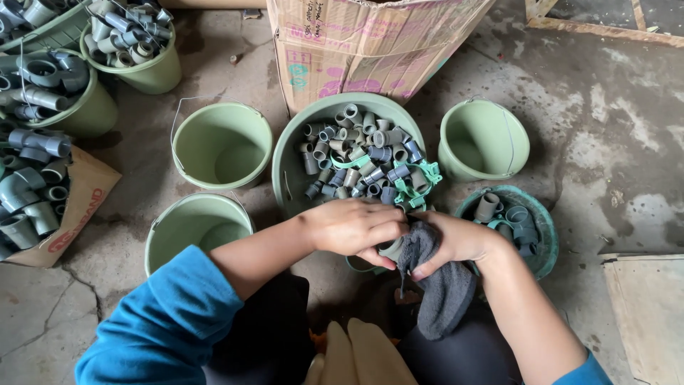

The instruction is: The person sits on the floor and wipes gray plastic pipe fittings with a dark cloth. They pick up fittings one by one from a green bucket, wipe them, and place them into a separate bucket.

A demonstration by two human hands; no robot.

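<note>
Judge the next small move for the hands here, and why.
Probably turn the pipe fitting inside the dark cloth: the left hand pinches it while the right hand presses the cloth against it, so only part is covered.

The wide green plastic basin (288, 153) full of short grey pipe fittings (356, 153) sits dead centre, with empty green plastic buckets (222, 146) left and right of it (cardboard box (370, 43) behind), and both hands just in front.
</note>
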